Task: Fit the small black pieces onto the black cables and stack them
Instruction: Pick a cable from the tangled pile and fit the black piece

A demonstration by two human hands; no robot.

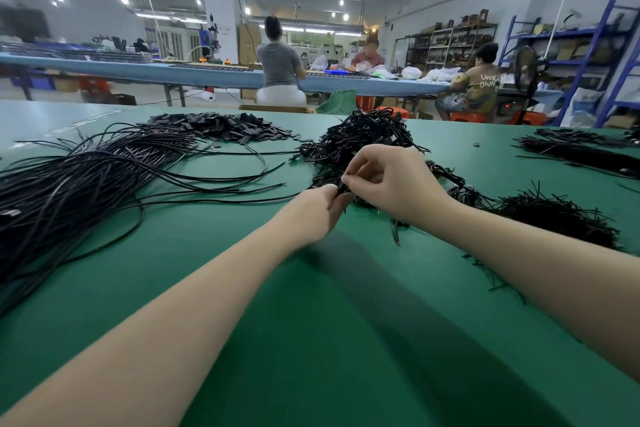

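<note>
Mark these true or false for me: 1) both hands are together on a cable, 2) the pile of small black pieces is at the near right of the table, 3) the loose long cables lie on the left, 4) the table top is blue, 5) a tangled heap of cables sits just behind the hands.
1. True: the left hand and right hand meet and pinch a black cable.
2. False: the pile of small black pieces lies at the far left.
3. True: the long cables spread over the left side.
4. False: the table is green.
5. True: the tangled heap sits right behind the hands.
</note>
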